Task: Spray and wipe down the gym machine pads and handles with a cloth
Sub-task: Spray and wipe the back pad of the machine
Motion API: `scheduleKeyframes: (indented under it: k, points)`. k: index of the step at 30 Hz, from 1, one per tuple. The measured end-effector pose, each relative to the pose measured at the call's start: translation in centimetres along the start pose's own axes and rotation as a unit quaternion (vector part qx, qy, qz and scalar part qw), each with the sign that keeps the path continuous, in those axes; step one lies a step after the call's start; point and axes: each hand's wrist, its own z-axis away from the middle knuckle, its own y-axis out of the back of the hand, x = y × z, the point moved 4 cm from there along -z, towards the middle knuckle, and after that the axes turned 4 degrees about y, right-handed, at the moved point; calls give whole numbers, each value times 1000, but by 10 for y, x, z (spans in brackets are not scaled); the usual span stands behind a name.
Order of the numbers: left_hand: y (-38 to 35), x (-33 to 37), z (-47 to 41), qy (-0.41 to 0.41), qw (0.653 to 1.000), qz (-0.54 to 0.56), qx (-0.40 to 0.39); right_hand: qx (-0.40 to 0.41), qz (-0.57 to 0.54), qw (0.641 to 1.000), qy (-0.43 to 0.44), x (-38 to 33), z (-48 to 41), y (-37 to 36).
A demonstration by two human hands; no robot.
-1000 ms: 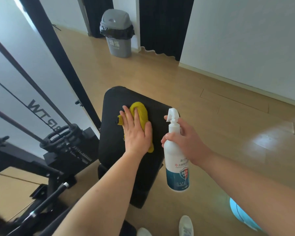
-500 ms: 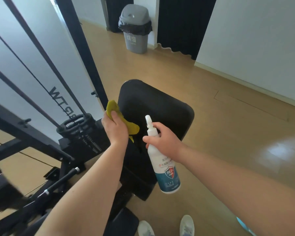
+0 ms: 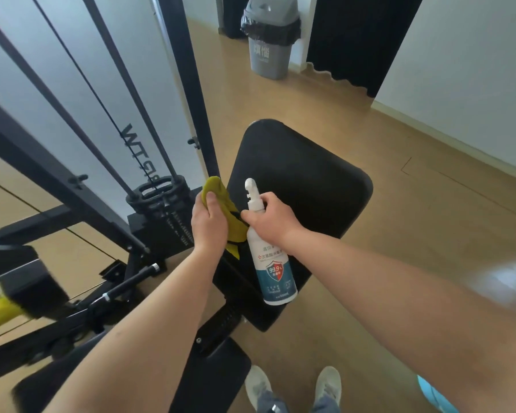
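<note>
A black padded bench pad (image 3: 304,180) of the gym machine fills the middle of the view, sloping away from me. My left hand (image 3: 209,222) grips a bunched yellow-green cloth (image 3: 218,189) at the pad's left edge, lifted off the surface. My right hand (image 3: 270,220) holds a white spray bottle (image 3: 273,269) by its neck, upright over the pad's near end, with the nozzle pointing left toward the cloth. The two hands almost touch.
The black machine frame with cables and a weight stack (image 3: 158,198) stands at left. A lower seat pad (image 3: 212,374) lies near my shoes (image 3: 292,386). A grey bin (image 3: 270,37) stands far back by dark curtains. Wooden floor spreads to the right.
My left hand lifted the cloth off the pad and drew it to the pad's left edge. The bottle moved left, close to the cloth. The view swung left.
</note>
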Motion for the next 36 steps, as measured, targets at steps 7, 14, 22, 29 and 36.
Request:
scheduleKeyframes:
  k: [7, 14, 22, 29, 36]
  points:
    - [-30, 2, 26, -31, 998, -31, -38, 29, 78, 997, -10, 30, 32, 30]
    - [-57, 8, 66, -66, 993, -70, -70, 12, 120, 993, -13, 57, 68, 64]
    - [-75, -7, 105, -60, 994, -50, -78, -35, 109, 993, -25, 89, 102, 94]
    - [-100, -14, 148, -73, 995, -43, -58, -52, 94, 994, -8, 99, 112, 121]
    - [-148, -20, 183, -101, 980, -102, -139, -65, 20, 997, 49, 96, 113, 146]
